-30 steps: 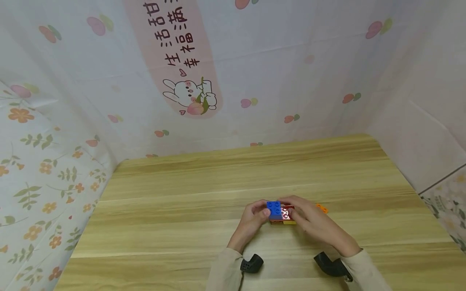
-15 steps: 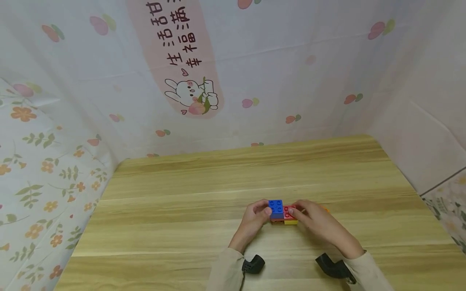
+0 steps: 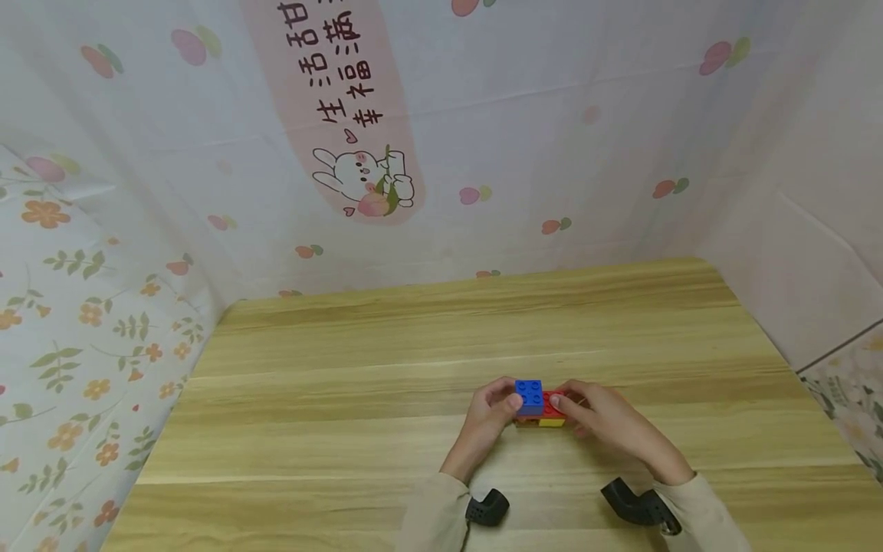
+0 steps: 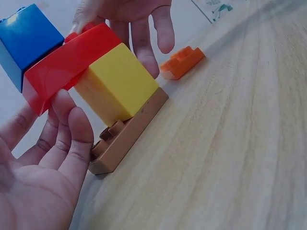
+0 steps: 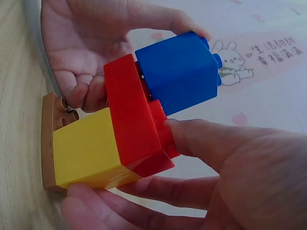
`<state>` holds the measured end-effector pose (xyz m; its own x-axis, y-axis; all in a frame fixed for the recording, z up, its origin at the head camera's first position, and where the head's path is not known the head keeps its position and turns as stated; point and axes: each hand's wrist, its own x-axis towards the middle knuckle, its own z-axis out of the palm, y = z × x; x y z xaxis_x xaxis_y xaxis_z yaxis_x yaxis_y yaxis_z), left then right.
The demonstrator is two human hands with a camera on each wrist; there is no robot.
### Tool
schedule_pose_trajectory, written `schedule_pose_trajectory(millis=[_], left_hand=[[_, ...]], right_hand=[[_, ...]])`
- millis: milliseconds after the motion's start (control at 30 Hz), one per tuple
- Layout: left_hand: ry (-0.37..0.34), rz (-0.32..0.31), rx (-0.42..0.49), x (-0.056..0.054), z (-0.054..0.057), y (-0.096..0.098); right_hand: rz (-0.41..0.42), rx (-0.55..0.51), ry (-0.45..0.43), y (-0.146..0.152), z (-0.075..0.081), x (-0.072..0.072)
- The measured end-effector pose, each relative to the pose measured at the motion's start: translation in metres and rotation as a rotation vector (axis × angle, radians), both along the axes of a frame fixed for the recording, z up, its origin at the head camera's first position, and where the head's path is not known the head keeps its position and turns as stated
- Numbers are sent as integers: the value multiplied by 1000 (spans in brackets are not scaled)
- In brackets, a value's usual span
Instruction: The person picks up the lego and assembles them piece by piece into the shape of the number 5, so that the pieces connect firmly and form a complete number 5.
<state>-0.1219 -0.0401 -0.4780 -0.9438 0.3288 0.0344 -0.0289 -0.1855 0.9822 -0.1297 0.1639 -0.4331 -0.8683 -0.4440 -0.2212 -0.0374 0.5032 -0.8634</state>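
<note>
A small stack of toy building bricks stands on the table. At its base is a flat brown brick point(image 4: 136, 139), with a yellow brick point(image 4: 127, 81) on one end. A red brick point(image 5: 132, 115) sits on the yellow one and overhangs the brown brick's bare studs. On the overhanging end is a blue brick point(image 3: 529, 395). My left hand point(image 3: 486, 418) holds the blue brick at its side, other fingers curled under the red overhang. My right hand point(image 3: 614, 422) has its thumb on the red brick's studs and its fingers at the yellow brick's end.
An orange brick point(image 4: 182, 63) lies on the wooden table point(image 3: 345, 429) beyond the stack; my right hand hides it in the head view. A patterned cloth point(image 3: 497, 138) hangs behind the table. Black curved devices point(image 3: 488, 507) are at both wrists.
The stack and left hand have shifted slightly right in the head view. My right fingers have drawn back from behind the blue brick to the stack's right end, covering the orange brick.
</note>
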Motion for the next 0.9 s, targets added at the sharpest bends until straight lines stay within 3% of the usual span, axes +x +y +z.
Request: schedule_pose_trajectory(millis=[67,367,467,567,667,800,900], left_hand=[[-3,-10,-3,3,8,0],[45,-22,-10,3,7,-1],[43,-26,-7,2,7,-1],[44,-29,-1,2,7,-1],[53,-30,6,2,7,-1],[60,-31,-4,1,7,-1],[54,-28,-11,-3,-3,-1]], right_hand=[[-2,3,4,0,0,-1],[-40,145,235,-3,2,0],[-80,123,363,-4,3,1],[-115,41,437,-7,5,3],[-111,-50,417,-11,7,5],[-83,-79,356,-18,4,6],[-86,-82,325,-22,0,5]])
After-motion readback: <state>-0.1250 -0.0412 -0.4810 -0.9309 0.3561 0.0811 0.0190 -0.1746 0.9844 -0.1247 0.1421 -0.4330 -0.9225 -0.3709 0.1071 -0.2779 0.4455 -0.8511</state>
